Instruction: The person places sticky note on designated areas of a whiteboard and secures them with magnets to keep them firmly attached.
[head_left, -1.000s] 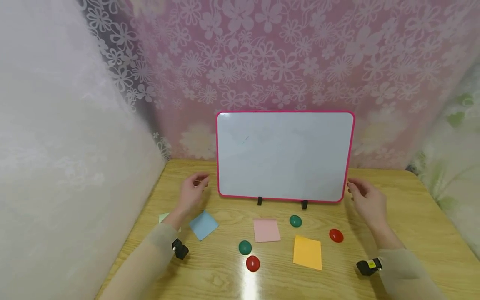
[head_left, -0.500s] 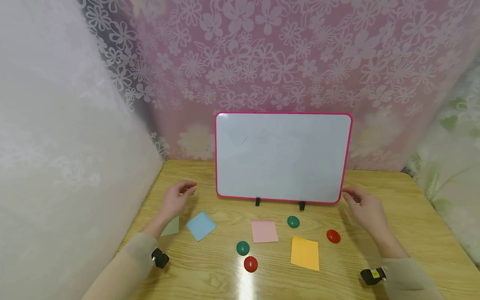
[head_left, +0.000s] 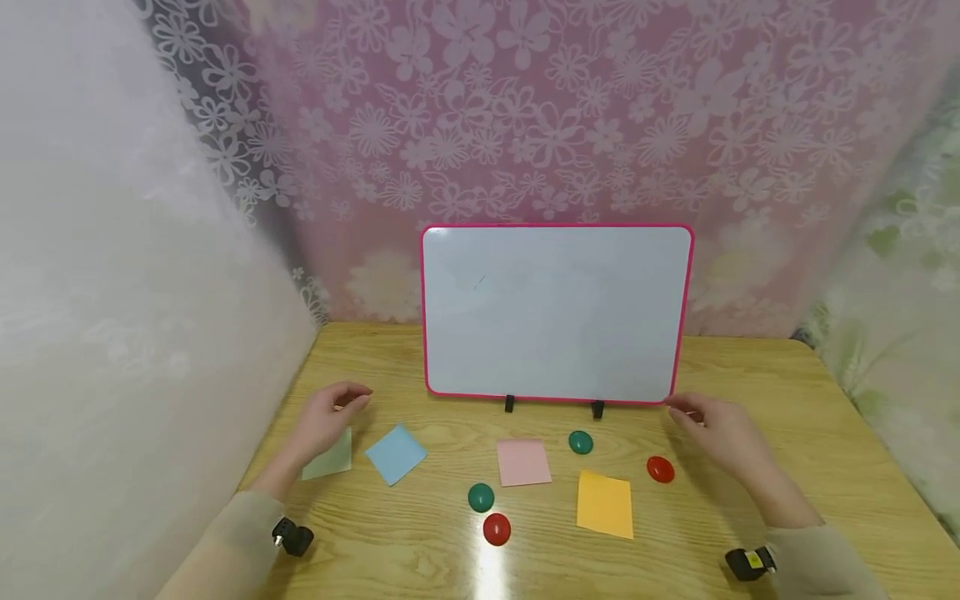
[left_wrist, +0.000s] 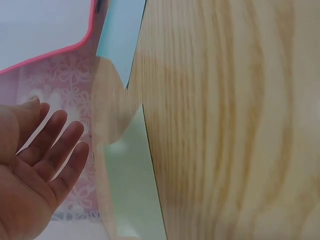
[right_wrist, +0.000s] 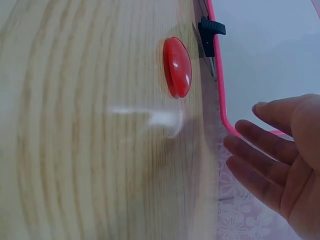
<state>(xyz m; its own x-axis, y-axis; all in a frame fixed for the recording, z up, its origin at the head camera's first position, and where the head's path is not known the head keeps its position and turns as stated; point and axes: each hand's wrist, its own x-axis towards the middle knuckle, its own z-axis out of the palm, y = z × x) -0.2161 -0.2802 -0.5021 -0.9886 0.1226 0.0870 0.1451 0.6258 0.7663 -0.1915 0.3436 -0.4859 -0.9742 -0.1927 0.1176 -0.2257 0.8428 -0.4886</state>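
My left hand (head_left: 327, 418), fingers relaxed and holding nothing, hovers above a pale green sticky note (head_left: 330, 458) at the table's left. A blue sticky note (head_left: 396, 454) lies just right of it. In the left wrist view the palm shows with gaps between thumb and fingers (left_wrist: 65, 150). My right hand (head_left: 716, 429) is loosely bent and empty near the lower right corner of a pink-framed whiteboard (head_left: 555, 312). Below that hand's left side sits a red oval magnet (head_left: 660, 469), also seen in the right wrist view, where the hand's fingers (right_wrist: 260, 160) are spread.
The whiteboard stands on black feet (head_left: 597, 409) before a flowered pink curtain (head_left: 525, 108). In front lie a pink note (head_left: 523, 462), an orange note (head_left: 604, 505), two green magnets (head_left: 581, 442) and another red magnet (head_left: 497, 529). A pale wall (head_left: 150, 333) borders the table's left.
My left hand has drawn away from the whiteboard, leftward and toward me, uncovering more of the green note. My right hand has come slightly lower, toward me. The head view has shifted a little.
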